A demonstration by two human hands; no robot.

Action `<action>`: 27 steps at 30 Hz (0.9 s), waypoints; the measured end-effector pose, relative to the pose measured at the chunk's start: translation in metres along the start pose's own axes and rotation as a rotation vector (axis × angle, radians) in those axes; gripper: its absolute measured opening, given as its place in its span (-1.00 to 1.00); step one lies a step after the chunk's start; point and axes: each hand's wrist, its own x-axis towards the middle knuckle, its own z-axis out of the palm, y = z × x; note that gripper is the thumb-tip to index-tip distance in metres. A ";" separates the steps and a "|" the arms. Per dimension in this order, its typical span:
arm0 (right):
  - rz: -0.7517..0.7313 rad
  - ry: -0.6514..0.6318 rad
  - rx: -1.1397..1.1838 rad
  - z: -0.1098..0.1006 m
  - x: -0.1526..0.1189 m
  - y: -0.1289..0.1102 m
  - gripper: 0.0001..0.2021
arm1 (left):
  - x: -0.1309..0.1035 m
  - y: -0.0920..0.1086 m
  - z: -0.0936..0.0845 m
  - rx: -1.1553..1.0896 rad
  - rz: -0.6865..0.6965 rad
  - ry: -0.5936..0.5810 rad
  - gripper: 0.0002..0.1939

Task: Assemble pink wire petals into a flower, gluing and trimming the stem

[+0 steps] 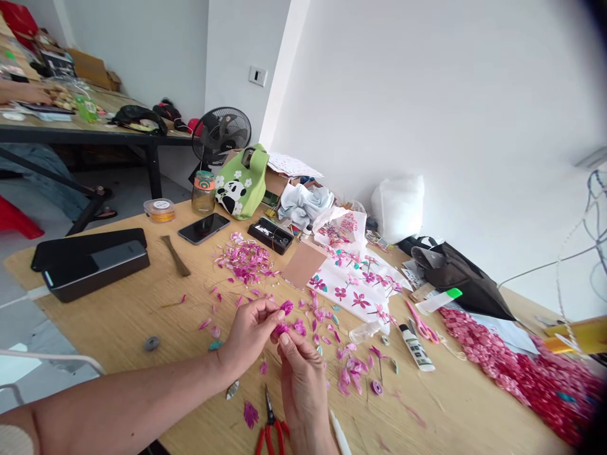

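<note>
My left hand (247,336) pinches a small magenta flower (286,308) between thumb and fingertips. Close against it, my right hand (303,370) is also closed on magenta petals of the flower, thumb on top. How the pieces join is hidden by the fingers. Loose pink petals (351,371) lie to the right, and a bigger petal pile (247,259) is farther back. Below my hands rest red-handled pliers (270,423) and a single dark magenta petal (250,414). A purple tape roll (376,387) sits to the right.
At the back are a phone (203,228), a jar (203,194) and a green panda bag (241,183). A white sheet with flowers (353,297), a glue bottle (417,349), pink scissors (424,325) and a heap of red-pink petals (516,373) lie rightward. Another person's arm (23,93) shows far left.
</note>
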 end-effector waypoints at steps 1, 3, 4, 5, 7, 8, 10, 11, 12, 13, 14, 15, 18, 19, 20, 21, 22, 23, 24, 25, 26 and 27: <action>-0.007 -0.013 -0.007 0.000 0.000 0.000 -0.84 | 0.000 0.000 0.000 -0.002 -0.009 -0.002 -0.78; 0.002 -0.024 0.009 0.000 0.000 0.001 -0.85 | 0.001 0.000 0.000 0.012 0.003 0.013 -0.79; 0.014 -0.028 0.029 0.000 0.000 0.001 -0.85 | 0.001 0.000 0.000 0.021 0.015 0.025 -0.79; 0.026 -0.039 0.052 0.000 0.000 0.000 -0.85 | 0.002 0.000 0.000 0.026 0.025 0.033 -0.78; 0.048 -0.082 0.089 -0.001 0.000 -0.001 -0.86 | 0.003 0.001 0.000 0.017 0.026 0.027 -0.77; 0.057 -0.103 0.103 -0.002 0.000 -0.002 -0.87 | 0.004 0.001 0.000 0.006 0.019 0.015 -0.76; 0.085 -0.118 0.127 -0.003 0.000 -0.003 -0.86 | 0.004 0.000 0.000 -0.022 -0.018 -0.039 -0.75; 0.101 -0.113 0.134 -0.004 0.001 -0.004 -0.86 | 0.004 0.000 0.000 -0.036 -0.044 -0.074 -0.75; 0.113 -0.109 0.132 -0.005 0.001 -0.005 -0.85 | 0.004 -0.001 0.000 -0.045 -0.066 -0.104 -0.75; 0.120 -0.107 0.123 -0.005 0.001 -0.006 -0.84 | 0.003 -0.002 0.000 -0.045 -0.077 -0.122 -0.75; 0.122 -0.109 0.109 -0.005 0.002 -0.007 -0.82 | 0.003 -0.002 0.000 -0.032 -0.072 -0.121 -0.74; 0.121 -0.117 0.092 -0.005 0.002 -0.008 -0.81 | 0.003 -0.003 0.000 -0.009 -0.055 -0.105 -0.74; 0.113 -0.155 0.047 -0.005 0.001 -0.011 -0.81 | 0.004 -0.003 -0.002 0.083 -0.005 -0.070 -0.74; 0.118 -0.164 0.034 -0.005 0.000 -0.012 -0.80 | 0.005 -0.003 -0.003 0.111 0.012 -0.065 -0.75; 0.129 -0.173 0.021 -0.005 0.000 -0.013 -0.79 | 0.005 -0.003 -0.004 0.134 0.035 -0.059 -0.76; 0.149 -0.184 0.009 -0.005 -0.001 -0.013 -0.77 | 0.005 -0.002 -0.004 0.156 0.060 -0.051 -0.77; 0.178 -0.196 0.000 -0.006 -0.001 -0.013 -0.76 | 0.005 -0.002 -0.005 0.176 0.085 -0.038 -0.78; 0.209 -0.210 -0.003 -0.006 -0.002 -0.014 -0.75 | 0.005 -0.001 -0.005 0.193 0.108 -0.026 -0.78; 0.236 -0.222 0.001 -0.006 -0.002 -0.014 -0.75 | 0.004 0.000 -0.005 0.207 0.126 -0.020 -0.79; 0.253 -0.230 0.012 -0.006 -0.002 -0.014 -0.76 | 0.004 0.001 -0.005 0.219 0.138 -0.018 -0.79; 0.258 -0.230 0.028 -0.006 -0.003 -0.015 -0.77 | 0.004 0.001 -0.005 0.230 0.147 -0.018 -0.80; 0.257 -0.225 0.045 -0.006 -0.003 -0.016 -0.79 | 0.003 0.002 -0.005 0.240 0.153 -0.020 -0.80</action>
